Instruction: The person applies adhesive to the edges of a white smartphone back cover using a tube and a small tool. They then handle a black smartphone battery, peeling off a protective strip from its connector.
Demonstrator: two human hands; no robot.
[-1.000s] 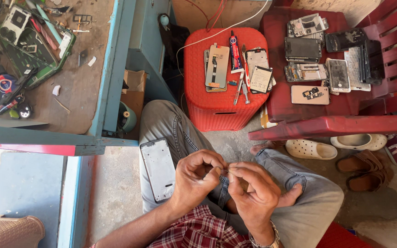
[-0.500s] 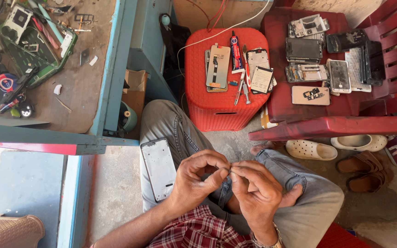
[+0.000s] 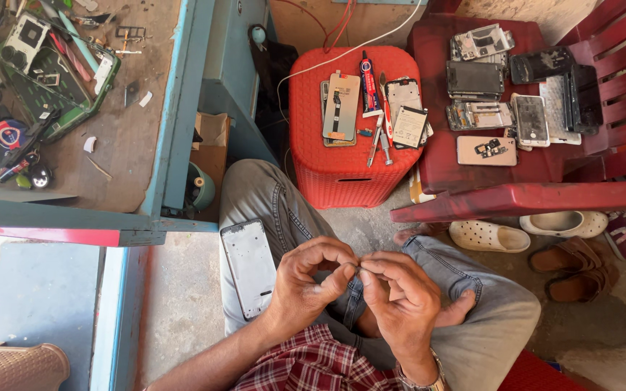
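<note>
My left hand (image 3: 309, 286) and my right hand (image 3: 400, 298) meet over my lap, fingertips pinched together on a tiny part (image 3: 357, 269) that is too small to identify. There is a watch on my right wrist. A grey phone frame (image 3: 249, 266) lies flat on my left thigh, just left of my left hand and not touching it. I sit cross-legged in grey trousers and a red checked shirt.
A red plastic stool (image 3: 342, 170) ahead carries phone parts, a glue tube and tweezers. To its right a red chair (image 3: 516, 195) holds several dismantled phones. A blue-edged workbench (image 3: 175, 145) with tools stands at the left. Sandals (image 3: 488, 236) lie on the floor to the right.
My fingertips have shifted slightly as they work the tiny part. Both hands stay in the same place over my lap.
</note>
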